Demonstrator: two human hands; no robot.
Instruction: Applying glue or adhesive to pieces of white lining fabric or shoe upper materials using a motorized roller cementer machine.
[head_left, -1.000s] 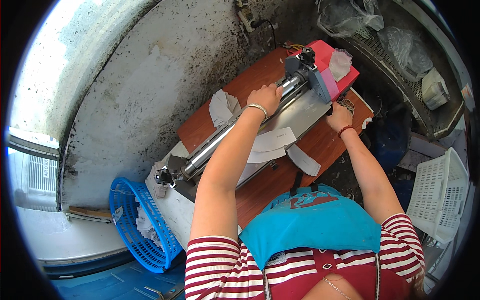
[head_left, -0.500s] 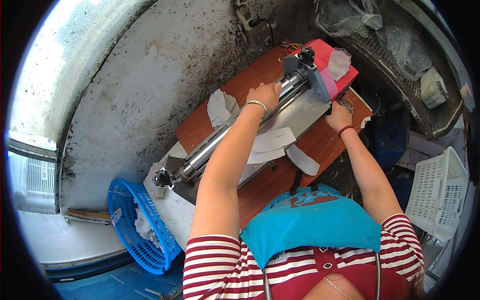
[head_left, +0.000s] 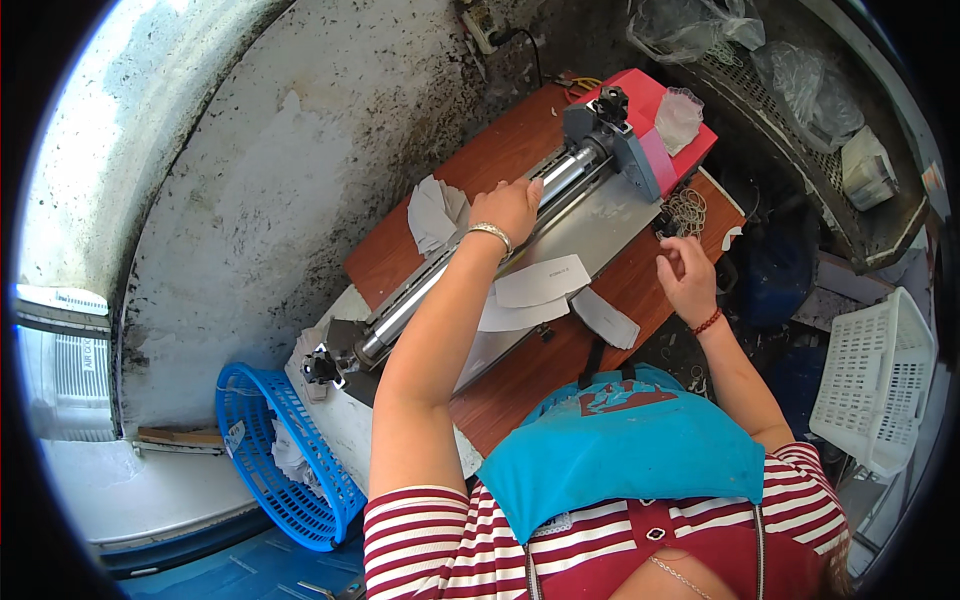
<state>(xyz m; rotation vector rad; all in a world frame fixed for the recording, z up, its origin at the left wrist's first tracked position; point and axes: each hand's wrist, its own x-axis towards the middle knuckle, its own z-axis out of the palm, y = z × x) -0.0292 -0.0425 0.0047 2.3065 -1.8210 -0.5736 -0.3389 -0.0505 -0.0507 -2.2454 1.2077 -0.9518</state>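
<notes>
A long machine with a shiny metal roller [head_left: 568,176] lies slantwise on a wooden board, its red housing [head_left: 640,95] at the far right end. My left hand [head_left: 508,212] is curled over the roller's upper half; its fingertips, and anything under them, are hidden. Away from the machine's right side, my right hand [head_left: 690,285] is raised with its fingers loosely bent and apart, holding nothing. A tangle of thin bands [head_left: 686,212] lies just beyond it. Cut white pieces [head_left: 542,282] rest on the machine's metal plate, and another white piece [head_left: 605,320] lies nearer me.
Stacked white pieces [head_left: 436,215] sit between roller and wall. A blue basket [head_left: 232,400] with white pieces leans at the left. At the right stands a white crate [head_left: 865,370]; a shelf behind holds plastic bags [head_left: 810,95]. The stained wall [head_left: 300,180] closes in the far left.
My right hand has drawn back toward me from the spot beside the machine's right end, and its fingers have come apart. My left hand has slid a little down-left along the roller.
</notes>
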